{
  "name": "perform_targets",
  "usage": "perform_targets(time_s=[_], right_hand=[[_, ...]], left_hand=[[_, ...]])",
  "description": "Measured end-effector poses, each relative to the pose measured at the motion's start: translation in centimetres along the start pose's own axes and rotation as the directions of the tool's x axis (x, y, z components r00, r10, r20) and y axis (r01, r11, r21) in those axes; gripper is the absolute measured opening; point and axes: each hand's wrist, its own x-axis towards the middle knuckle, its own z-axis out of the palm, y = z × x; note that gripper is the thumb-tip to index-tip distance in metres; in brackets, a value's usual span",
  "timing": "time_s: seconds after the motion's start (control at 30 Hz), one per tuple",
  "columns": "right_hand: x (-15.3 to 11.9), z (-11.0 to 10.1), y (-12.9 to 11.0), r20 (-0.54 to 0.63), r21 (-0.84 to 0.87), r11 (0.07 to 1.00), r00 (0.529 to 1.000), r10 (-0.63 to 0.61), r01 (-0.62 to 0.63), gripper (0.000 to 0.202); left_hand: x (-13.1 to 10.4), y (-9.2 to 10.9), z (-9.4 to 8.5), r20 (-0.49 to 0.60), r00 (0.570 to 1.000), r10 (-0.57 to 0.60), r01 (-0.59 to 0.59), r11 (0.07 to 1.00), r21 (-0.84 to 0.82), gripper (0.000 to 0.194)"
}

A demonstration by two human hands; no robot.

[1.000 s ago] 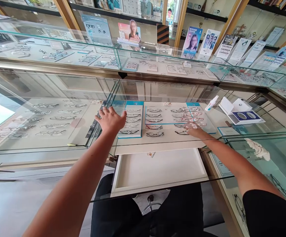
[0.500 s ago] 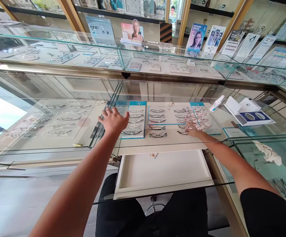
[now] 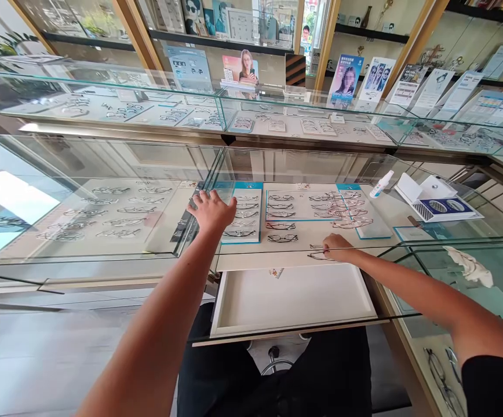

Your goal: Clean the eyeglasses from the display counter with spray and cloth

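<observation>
My left hand (image 3: 212, 212) is spread, palm down, over the glass near the left end of the middle case, holding nothing. Inside the case my right hand (image 3: 337, 248) is closed on a dark-framed pair of glasses (image 3: 317, 253), low and in front of the rows. To its left lie a black pair of glasses (image 3: 282, 238) and, behind that, a red-and-black pair (image 3: 280, 226). Several more frames stand in rows on a white tray with blue edges (image 3: 302, 202). Pinkish frames (image 3: 353, 222) lie behind my right hand.
An open white drawer (image 3: 295, 298) juts out above my lap. On the right are a white spray bottle (image 3: 381, 184), an open white box (image 3: 440, 200) and a crumpled cloth (image 3: 469, 266). Glass edges (image 3: 295, 252) cross in front of the trays.
My right hand has drawn the dark-framed glasses toward the case's front edge, away from the pinkish frames. My left hand stays spread over the glass. The view has shifted slightly.
</observation>
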Motion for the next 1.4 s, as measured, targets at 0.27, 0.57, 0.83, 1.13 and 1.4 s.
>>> perform_targets(time_s=[0.27, 0.57, 0.83, 1.13, 1.4], right_hand=[[-9.3, -4.8, -8.9, 0.191, 0.274, 0.943, 0.951, -0.245, 0.188, 0.014], [-4.9, -16.2, -8.2, -0.39, 0.077, 0.924, 0.864, -0.317, 0.374, 0.011], [0.0, -14.5, -7.1, -0.431, -0.037, 0.945, 0.847, -0.31, 0.326, 0.016], [0.7, -13.3, -6.7, -0.457, -0.052, 0.947, 0.836, -0.304, 0.316, 0.012], [0.8, -12.5, -6.6, -0.461, -0.047, 0.958, 0.845, -0.272, 0.283, 0.012]], left_hand=[[1.7, -2.5, -0.7, 0.145, 0.972, 0.186, -0.201, 0.974, 0.103, 0.106], [1.3, -4.2, -0.7, 0.11, 0.966, 0.236, -0.245, 0.966, 0.081, 0.105], [1.1, -4.1, -1.0, 0.115, 0.968, 0.224, -0.231, 0.971, 0.055, 0.102], [0.8, -3.9, -1.1, 0.131, 0.968, 0.212, -0.219, 0.974, 0.047, 0.101], [0.9, -4.0, -1.0, 0.127, 0.968, 0.217, -0.224, 0.973, 0.047, 0.099]])
